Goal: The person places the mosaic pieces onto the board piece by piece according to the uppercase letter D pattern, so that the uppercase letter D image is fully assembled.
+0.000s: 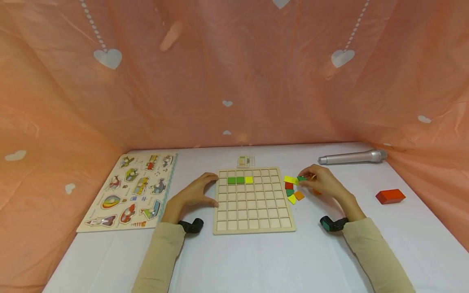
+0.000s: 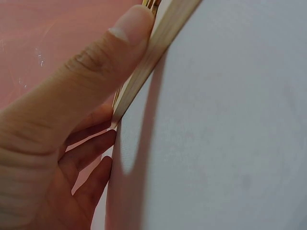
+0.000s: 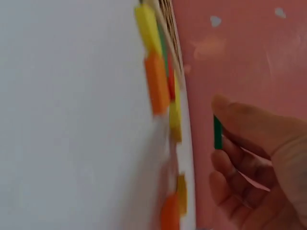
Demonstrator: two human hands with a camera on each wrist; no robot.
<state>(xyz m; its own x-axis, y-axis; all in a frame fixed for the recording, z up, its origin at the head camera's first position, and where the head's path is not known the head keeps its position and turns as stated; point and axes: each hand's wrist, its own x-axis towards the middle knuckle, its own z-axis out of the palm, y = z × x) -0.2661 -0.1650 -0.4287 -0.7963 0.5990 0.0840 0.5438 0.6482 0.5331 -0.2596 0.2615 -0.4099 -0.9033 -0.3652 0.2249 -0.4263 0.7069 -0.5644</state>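
A wooden grid board lies on the table, with two green tiles and one yellow tile in a row near its top. My left hand rests against the board's left edge, thumb and fingers spread apart along it. In the left wrist view the thumb touches the wooden rim. My right hand pinches a green tile between thumb and fingertips, lifted above the table. Under and beside it lie loose tiles: yellow, a red tile, green, and an orange tile. Some are partly hidden by the hand.
A small patterned card lies behind the board. To the left is a picture puzzle board with vehicle pieces. On the right are a silver microphone and a red block. A pink curtain hangs around the table.
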